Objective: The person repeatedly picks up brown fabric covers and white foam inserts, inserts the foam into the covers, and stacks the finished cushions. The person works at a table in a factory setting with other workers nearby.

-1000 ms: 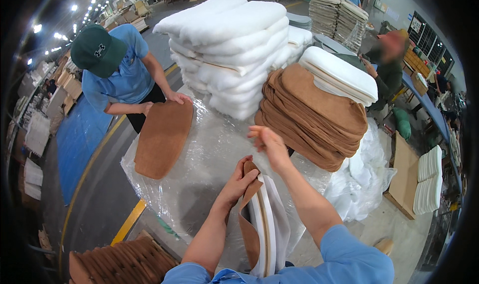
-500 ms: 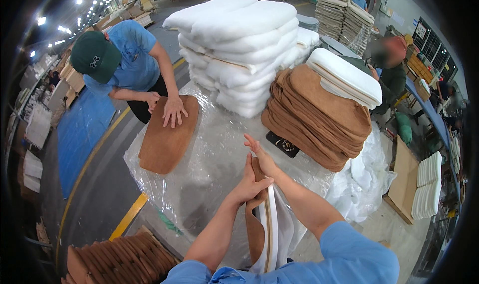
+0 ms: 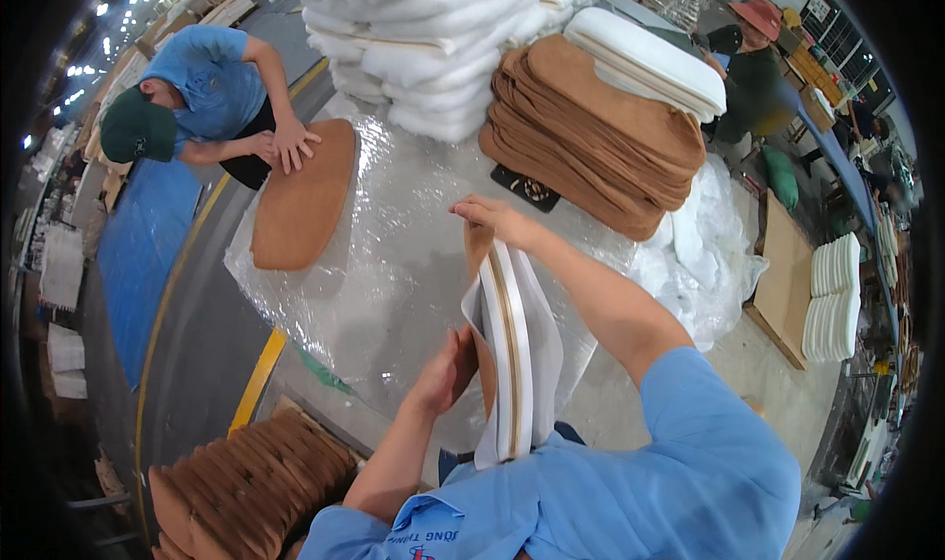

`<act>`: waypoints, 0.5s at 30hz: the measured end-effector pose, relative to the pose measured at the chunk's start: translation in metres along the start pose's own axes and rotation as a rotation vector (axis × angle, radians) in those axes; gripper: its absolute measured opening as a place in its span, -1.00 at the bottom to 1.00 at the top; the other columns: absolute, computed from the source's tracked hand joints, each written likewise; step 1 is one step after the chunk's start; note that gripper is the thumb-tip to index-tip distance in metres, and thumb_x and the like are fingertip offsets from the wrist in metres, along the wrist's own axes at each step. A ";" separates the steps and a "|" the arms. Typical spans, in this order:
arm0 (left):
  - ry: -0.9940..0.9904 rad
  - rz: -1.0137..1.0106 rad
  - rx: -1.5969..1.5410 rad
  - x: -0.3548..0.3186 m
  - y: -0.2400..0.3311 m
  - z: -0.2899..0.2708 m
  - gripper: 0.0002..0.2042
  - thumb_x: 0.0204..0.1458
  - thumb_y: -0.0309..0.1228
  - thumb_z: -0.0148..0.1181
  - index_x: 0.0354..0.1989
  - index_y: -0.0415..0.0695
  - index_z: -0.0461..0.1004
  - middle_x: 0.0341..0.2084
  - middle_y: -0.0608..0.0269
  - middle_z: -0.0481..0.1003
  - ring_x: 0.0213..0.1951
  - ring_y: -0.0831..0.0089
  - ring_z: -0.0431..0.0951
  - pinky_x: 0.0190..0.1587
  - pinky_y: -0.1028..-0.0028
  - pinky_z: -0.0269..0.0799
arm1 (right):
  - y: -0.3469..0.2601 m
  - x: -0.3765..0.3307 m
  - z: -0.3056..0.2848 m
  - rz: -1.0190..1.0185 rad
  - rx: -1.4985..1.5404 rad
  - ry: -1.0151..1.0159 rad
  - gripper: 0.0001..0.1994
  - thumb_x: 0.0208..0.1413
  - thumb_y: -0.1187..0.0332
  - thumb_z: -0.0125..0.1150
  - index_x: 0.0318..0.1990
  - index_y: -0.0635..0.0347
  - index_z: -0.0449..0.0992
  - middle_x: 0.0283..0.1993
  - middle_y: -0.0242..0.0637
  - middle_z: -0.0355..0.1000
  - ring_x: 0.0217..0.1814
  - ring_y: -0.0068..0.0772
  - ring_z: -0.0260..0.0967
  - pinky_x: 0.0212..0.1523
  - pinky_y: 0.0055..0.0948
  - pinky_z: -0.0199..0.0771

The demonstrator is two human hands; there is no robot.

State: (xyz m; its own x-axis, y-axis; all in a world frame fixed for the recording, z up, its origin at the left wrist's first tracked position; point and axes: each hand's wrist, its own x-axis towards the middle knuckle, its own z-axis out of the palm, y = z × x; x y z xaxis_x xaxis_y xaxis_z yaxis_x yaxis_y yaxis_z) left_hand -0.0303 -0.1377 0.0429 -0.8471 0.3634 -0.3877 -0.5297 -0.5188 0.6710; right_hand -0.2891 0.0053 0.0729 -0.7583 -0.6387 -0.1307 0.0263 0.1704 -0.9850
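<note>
Upright on edge in front of my body stands a cushion cover (image 3: 519, 363), brown on its left face and whitish on the right, with a white band and tan zip strip along its edge. My right hand (image 3: 497, 220) is closed over its far end, the fingertips pointing left. Against the brown face rests my left hand (image 3: 445, 371), fingers stretched out and partly hidden by the cover. The near end of the cover touches my shirt. Beneath is a table covered in clear plastic (image 3: 394, 294).
A co-worker's hands (image 3: 285, 149) press on a flat brown cover (image 3: 305, 201) at the left. Farther back are white padding (image 3: 423, 58), stacked brown covers (image 3: 591, 137) and a dark flat object (image 3: 527, 188). More brown pieces (image 3: 251, 481) stand at lower left.
My hands have come apart: the right grips the far end, while the left has moved down the brown face toward me. The cover's zip edge shows more fully. The view has shifted.
</note>
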 end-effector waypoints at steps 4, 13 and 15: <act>0.148 -0.274 0.190 -0.093 -0.078 -0.007 -0.18 0.42 0.25 -0.27 0.62 -0.15 -0.07 0.60 0.09 -0.03 0.57 0.23 0.02 0.57 0.19 -0.08 | 0.001 -0.010 -0.004 0.060 0.118 0.064 -0.67 0.40 0.10 0.17 0.02 0.16 0.62 -0.01 -0.40 0.52 0.11 -0.50 0.38 0.23 -0.45 0.32; 0.306 0.124 -0.336 -0.184 -0.090 0.030 -0.45 0.51 -0.08 -0.24 0.52 -0.17 0.07 0.40 -0.03 0.31 0.29 -0.03 0.48 0.46 0.09 0.22 | 0.025 0.000 0.000 0.067 0.183 0.396 -0.61 0.26 -0.04 0.32 -0.24 0.15 0.63 -0.28 -0.43 0.47 -0.17 -0.48 0.35 -0.04 -0.43 0.32; 0.317 0.259 -0.357 -0.189 -0.087 0.034 -0.34 0.51 -0.08 -0.21 0.61 -0.21 -0.15 0.47 0.03 0.20 0.30 0.02 0.48 0.46 0.13 0.21 | 0.022 0.000 0.003 0.085 0.261 0.421 -0.62 0.26 -0.03 0.33 -0.24 0.15 0.63 -0.29 -0.43 0.47 -0.19 -0.48 0.36 -0.07 -0.42 0.34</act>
State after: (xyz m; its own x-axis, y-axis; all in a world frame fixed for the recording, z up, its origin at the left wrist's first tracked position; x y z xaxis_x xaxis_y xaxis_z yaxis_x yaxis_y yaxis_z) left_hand 0.1770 -0.1346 0.0797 -0.8940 -0.0344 -0.4467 -0.2363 -0.8109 0.5354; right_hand -0.2859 0.0069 0.0504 -0.9419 -0.2637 -0.2083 0.2211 -0.0194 -0.9751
